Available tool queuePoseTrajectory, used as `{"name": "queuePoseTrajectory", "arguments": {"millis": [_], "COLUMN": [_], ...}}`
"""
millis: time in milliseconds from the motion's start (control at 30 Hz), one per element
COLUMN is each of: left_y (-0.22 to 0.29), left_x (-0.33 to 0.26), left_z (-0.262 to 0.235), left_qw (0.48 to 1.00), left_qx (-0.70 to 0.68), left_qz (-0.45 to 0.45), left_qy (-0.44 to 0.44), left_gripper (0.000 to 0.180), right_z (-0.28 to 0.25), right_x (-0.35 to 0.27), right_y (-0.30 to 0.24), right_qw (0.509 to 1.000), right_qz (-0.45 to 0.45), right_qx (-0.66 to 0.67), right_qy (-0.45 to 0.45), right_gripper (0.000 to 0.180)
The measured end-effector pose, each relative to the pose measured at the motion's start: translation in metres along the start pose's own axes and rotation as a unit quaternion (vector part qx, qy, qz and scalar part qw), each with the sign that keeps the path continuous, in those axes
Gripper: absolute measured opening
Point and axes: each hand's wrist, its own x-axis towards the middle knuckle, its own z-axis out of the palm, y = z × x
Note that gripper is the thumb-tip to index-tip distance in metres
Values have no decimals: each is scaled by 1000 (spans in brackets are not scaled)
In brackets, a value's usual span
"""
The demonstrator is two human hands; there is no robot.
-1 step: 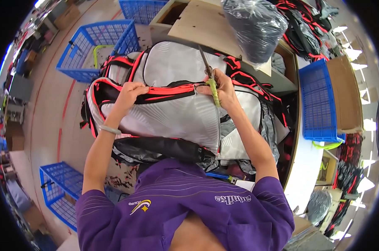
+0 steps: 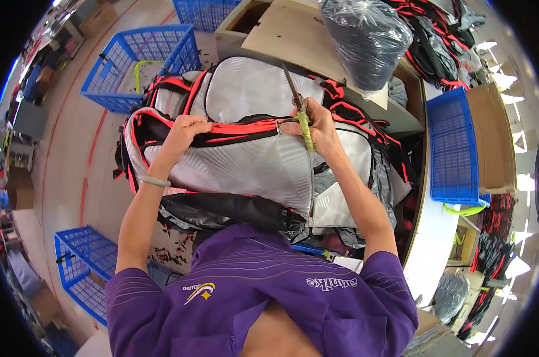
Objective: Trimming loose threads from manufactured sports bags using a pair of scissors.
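A large grey-and-black bag (image 2: 245,169) with bright red-pink trim lies in front of me, its long zipper edge (image 2: 242,128) running between my hands. My left hand (image 2: 185,135) is closed in a pinch on the left part of that edge. At the right end, my right hand (image 2: 318,126) pinches the edge near the zipper pull. Also in my right hand is a pair of scissors (image 2: 305,132), the handle wrapped in yellow-green and the dark blades pointing up and away. The fingertips partly hide what they grip.
More grey bag panels (image 2: 242,89) lie just beyond. Blue crates stand at far left (image 2: 105,74), lower left (image 2: 85,273) and right (image 2: 454,146). A plastic-wrapped dark bundle (image 2: 367,41) rests by a wooden board (image 2: 299,33). A white table edge (image 2: 431,244) runs along my right.
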Motion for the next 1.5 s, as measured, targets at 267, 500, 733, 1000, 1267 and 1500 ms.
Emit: {"name": "queuePoseTrajectory", "arguments": {"millis": [267, 500, 733, 1000, 1267, 1500], "left_y": [-3, 0, -1, -10, -2, -9], "left_x": [-10, -12, -19, -18, -20, -21], "left_z": [-3, -3, -6, -12, -12, -15], "left_qw": [999, 999, 999, 994, 992, 991], "left_qx": [-37, -51, -31, -100, -127, -130], "left_qz": [-26, -3, 20, 7, 21, 15], "left_qy": [-1, -20, -1, -35, -20, -40], "left_gripper": [25, 26, 24, 13, 13, 12], "right_z": [-70, -43, -25, -24, -22, -12], "right_x": [22, 47, 60, 48, 44, 48], "right_y": [-22, -62, -77, -69, -73, -76], "right_qw": [875, 784, 759, 815, 812, 775], "right_qz": [-216, -208, -191, -170, -113, -217], "right_qx": [-427, -527, -545, -468, -489, -525], "right_qy": [-78, -251, -300, -297, -297, -277], "right_gripper": [57, 68, 64, 53, 57, 57]}}
